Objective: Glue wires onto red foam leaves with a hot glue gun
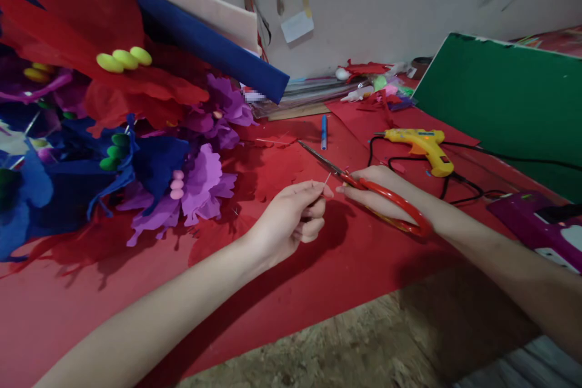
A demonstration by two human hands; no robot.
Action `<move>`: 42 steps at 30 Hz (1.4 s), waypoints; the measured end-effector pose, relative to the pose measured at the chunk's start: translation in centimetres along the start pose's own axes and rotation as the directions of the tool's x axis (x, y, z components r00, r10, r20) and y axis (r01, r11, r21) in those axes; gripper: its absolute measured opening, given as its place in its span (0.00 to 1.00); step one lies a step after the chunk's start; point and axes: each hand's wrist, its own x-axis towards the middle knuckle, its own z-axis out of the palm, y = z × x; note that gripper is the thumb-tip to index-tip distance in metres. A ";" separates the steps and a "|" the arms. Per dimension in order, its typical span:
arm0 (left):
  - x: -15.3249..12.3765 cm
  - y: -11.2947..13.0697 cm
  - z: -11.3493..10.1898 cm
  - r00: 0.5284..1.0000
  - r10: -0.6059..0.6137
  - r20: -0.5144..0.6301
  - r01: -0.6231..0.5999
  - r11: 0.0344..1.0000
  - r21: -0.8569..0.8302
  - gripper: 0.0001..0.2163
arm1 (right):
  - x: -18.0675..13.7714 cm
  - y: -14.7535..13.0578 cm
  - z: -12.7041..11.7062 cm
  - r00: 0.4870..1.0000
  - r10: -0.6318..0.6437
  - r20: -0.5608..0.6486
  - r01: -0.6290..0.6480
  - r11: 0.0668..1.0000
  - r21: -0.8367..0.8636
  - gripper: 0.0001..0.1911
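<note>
No text, brand or number can be read. A small dark-blue label is borne by the glue gun [421,140], but its print is too small to be made out. Only faint, indistinct marks can be seen on the note [297,27] fixed to the wall [373,9]. On the purple box [522,215], a small greenish mark is blurred beyond reading.

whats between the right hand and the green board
In the head view, a yellow glue gun and black cord lie on the red surface between the right hand and the green board.
</note>
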 end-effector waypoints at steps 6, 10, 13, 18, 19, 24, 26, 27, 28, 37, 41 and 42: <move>-0.2 -0.6 0.2 0.998 -0.044 0.042 0.043 0.998 0.042 0.13 | 0.4 1.8 0.1 0.993 -0.027 -0.116 0.014 0.994 -0.109 0.15; -0.1 -0.7 0.1 0.995 -0.067 0.069 0.057 0.989 0.140 0.12 | 0.6 2.7 0.6 0.976 0.037 -0.216 -0.088 0.969 -0.230 0.14; 0.2 -0.7 -0.4 0.994 -0.095 0.059 0.076 0.960 0.268 0.10 | 0.7 2.8 1.1 0.970 0.059 -0.236 -0.129 0.947 -0.294 0.15; 1.1 -0.3 -2.2 0.994 -0.108 0.023 0.087 0.898 0.432 0.08 | 0.6 2.6 0.5 0.955 -0.001 -0.295 -0.116 0.918 -0.379 0.15; 1.2 0.0 -2.6 0.997 -0.081 0.005 0.069 0.879 0.472 0.08 | 0.4 2.5 0.3 0.942 -0.052 -0.330 -0.097 0.903 -0.419 0.14; 0.4 1.5 -4.3 0.982 0.155 -0.111 -0.072 0.841 0.536 0.08 | -1.8 0.8 0.9 0.826 -0.518 -0.224 0.390 0.811 -0.436 0.15; -0.4 2.0 -4.7 0.944 0.296 -0.145 -0.176 0.824 0.539 0.07 | -3.1 -0.4 2.1 0.723 -0.691 -0.019 0.635 0.675 -0.376 0.16; -0.8 2.0 -4.9 0.929 0.336 -0.157 -0.204 0.815 0.542 0.06 | -3.7 -0.9 2.8 0.690 -0.720 0.076 0.693 0.628 -0.354 0.18; -1.2 2.0 -5.0 0.920 0.357 -0.164 -0.216 0.808 0.548 0.05 | -4.2 -1.2 3.4 0.661 -0.739 0.132 0.730 0.593 -0.340 0.21; -3.4 -0.4 -5.7 0.927 0.369 -0.064 -0.229 0.694 0.683 0.05 | -3.4 0.4 2.7 0.551 -0.819 0.159 0.832 0.524 -0.183 0.18; -4.0 -1.2 -5.3 0.937 0.347 0.030 -0.240 0.578 0.780 0.08 | -2.4 1.3 1.5 0.559 -0.810 0.178 0.827 0.559 -0.058 0.18; -4.1 -1.4 -5.2 0.941 0.334 0.062 -0.241 0.527 0.815 0.08 | -2.3 1.3 1.4 0.569 -0.800 0.188 0.818 0.574 -0.035 0.18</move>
